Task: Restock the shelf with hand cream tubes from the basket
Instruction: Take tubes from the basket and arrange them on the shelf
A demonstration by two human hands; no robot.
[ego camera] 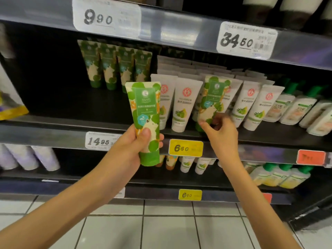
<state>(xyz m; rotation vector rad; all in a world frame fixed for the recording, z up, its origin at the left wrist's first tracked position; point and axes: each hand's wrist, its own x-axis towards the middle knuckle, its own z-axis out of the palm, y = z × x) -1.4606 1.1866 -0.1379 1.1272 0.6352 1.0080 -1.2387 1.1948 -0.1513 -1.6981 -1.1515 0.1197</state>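
In front of the middle shelf [53, 130], both my forearms reach up and forward from the bottom of the view.

Left hand [133, 148]: fingers curled round the lower half of a green hand cream tube [143, 112]. My thumb lies across its front and my fingertips [161, 139] show past its right edge. The tube is held upright, flat crimped end up and label toward me, just in front of the shelf edge, between the 14.95 tag [102, 141] and the yellow 6.60 tag [186, 148].

Right hand [222, 135]: raised higher and further in, wrist bent. Its fingers pinch the bottom of a second green tube [214, 97]. Motion blur, so I cannot tell which fingers make contact. This tube leans slightly right, over the shelf front, against the front row of white tubes [185, 105].

Further back, left: a row of matching green tubes [115, 67] stands upright, deep on the same shelf.
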